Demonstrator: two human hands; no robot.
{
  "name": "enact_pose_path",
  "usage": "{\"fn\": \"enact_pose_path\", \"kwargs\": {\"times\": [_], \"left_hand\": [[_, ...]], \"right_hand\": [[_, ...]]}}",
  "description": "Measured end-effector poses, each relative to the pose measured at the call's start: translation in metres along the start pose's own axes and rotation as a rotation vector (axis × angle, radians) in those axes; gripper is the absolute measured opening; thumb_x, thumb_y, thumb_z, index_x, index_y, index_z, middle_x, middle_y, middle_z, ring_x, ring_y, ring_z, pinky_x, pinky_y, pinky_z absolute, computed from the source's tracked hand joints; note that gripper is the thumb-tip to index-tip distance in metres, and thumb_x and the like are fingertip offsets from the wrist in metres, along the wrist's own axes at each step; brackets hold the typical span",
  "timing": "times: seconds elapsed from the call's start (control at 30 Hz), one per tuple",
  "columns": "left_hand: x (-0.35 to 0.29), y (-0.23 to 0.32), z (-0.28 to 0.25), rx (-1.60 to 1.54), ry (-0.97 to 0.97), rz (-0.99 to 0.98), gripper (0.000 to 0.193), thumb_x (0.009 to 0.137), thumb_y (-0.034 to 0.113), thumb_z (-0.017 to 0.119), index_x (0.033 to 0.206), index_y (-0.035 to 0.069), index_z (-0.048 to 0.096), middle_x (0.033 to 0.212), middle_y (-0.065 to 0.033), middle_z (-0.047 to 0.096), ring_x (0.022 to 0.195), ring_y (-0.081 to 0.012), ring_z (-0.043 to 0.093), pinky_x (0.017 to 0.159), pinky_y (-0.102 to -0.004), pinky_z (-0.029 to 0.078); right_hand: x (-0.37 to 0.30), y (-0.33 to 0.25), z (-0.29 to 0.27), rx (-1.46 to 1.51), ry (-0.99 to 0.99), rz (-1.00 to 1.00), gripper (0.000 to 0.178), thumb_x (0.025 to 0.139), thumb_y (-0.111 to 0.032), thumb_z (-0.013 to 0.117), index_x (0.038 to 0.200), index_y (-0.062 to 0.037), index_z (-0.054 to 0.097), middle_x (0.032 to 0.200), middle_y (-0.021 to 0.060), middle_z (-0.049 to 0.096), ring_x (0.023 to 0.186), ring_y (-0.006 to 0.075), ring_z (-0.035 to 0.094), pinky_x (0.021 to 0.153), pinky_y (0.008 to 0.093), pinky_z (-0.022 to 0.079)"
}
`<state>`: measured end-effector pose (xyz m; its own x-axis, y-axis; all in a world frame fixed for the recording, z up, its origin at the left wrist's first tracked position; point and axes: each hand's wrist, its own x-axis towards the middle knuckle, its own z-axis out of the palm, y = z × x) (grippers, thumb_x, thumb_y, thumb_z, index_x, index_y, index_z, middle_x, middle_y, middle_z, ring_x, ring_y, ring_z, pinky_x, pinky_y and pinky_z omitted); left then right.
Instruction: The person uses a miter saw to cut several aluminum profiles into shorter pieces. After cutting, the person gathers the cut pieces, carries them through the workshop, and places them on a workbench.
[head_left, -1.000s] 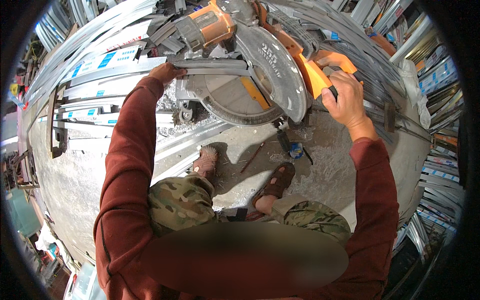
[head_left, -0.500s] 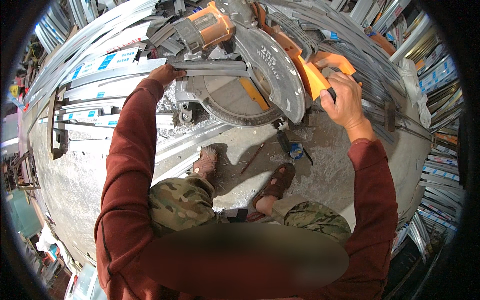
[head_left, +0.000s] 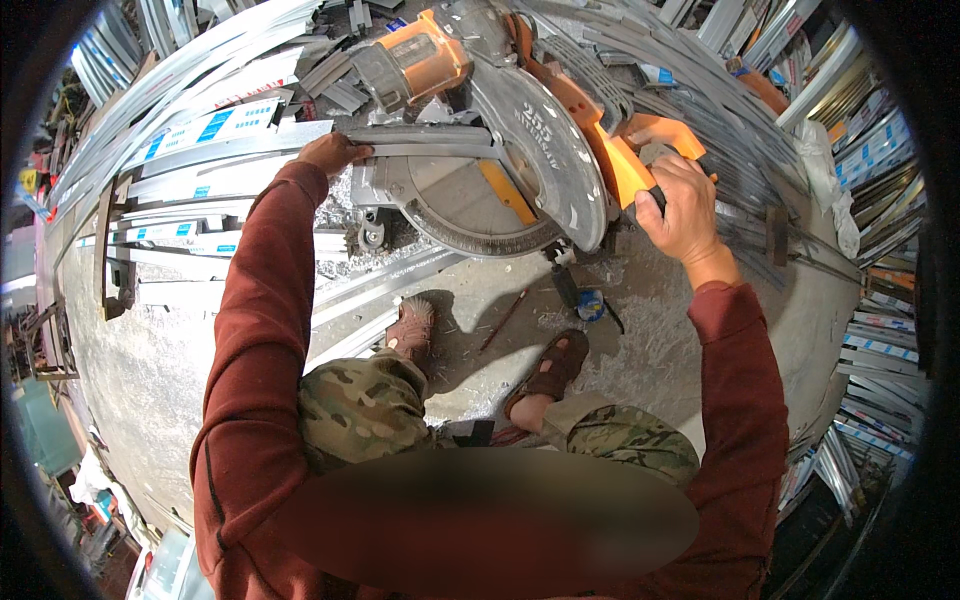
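Observation:
An orange and grey miter saw stands on the floor ahead of me, its round blade guard over the turntable. My right hand is wrapped round the saw's orange handle, which has a black grip. On the left, my left hand is closed on a long silver metal profile that lies along the saw's fence and runs to the guard. The fingers partly hide the profile there. A yellow insert shows in the turntable. The blade itself is hidden by the guard.
Long metal profiles spread to the left, some with blue-marked film. More stock is stacked on the right. Near my sandalled feet lie a blue roll and a thin brown stick. The saw's front black handle juts towards me.
My right hand and the saw's handle have shifted slightly left and down, the guard moving a little with them. My left hand and the profile stay nearly in place.

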<state>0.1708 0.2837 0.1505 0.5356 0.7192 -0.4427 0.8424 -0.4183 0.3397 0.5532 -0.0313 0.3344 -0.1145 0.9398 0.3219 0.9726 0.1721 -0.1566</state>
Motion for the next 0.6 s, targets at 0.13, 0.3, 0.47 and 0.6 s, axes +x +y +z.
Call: {"fn": "enact_pose_path", "kwargs": {"times": [0.13,0.3,0.47,0.6], "left_hand": [[0.005,-0.021,0.012,-0.027,0.070,0.016,0.063,0.086,0.063,0.060,0.086,0.002,0.074,0.083,-0.0187,0.071,0.079,-0.0318,0.068,0.075,-0.0438,0.050],[0.000,-0.014,0.007,-0.016,0.046,0.017,0.064,0.086,0.065,0.058,0.093,0.003,0.074,0.088,-0.0200,0.071,0.084,-0.0352,0.069,0.078,-0.0454,0.049],[-0.013,-0.019,0.017,0.029,0.169,0.095,0.064,0.092,0.063,0.050,0.099,0.003,0.071,0.090,-0.0212,0.070,0.087,-0.0398,0.067,0.078,-0.0488,0.048],[-0.016,-0.045,0.029,-0.009,0.261,0.229,0.055,0.095,0.057,0.048,0.103,0.008,0.071,0.101,-0.0174,0.068,0.100,-0.0355,0.062,0.088,-0.0477,0.045]], "right_hand": [[0.009,-0.001,-0.002,-0.003,-0.007,-0.019,0.031,0.077,-0.030,0.061,0.072,0.0003,0.056,0.075,0.0176,0.056,0.076,0.0379,0.056,0.073,0.0447,0.044],[0.054,-0.007,-0.038,-0.061,-0.143,0.083,0.038,0.085,-0.036,0.057,0.085,0.0019,0.063,0.086,0.0197,0.064,0.084,0.0407,0.061,0.077,0.0468,0.047],[0.119,-0.010,-0.067,-0.042,-0.196,0.077,0.047,0.091,-0.045,0.048,0.111,-0.0064,0.067,0.101,0.0237,0.066,0.094,0.0418,0.063,0.082,0.0445,0.049],[0.150,0.005,-0.071,-0.078,-0.398,0.173,0.050,0.092,-0.048,0.044,0.111,-0.0076,0.067,0.096,0.0260,0.065,0.093,0.0438,0.062,0.082,0.0449,0.048]]}}
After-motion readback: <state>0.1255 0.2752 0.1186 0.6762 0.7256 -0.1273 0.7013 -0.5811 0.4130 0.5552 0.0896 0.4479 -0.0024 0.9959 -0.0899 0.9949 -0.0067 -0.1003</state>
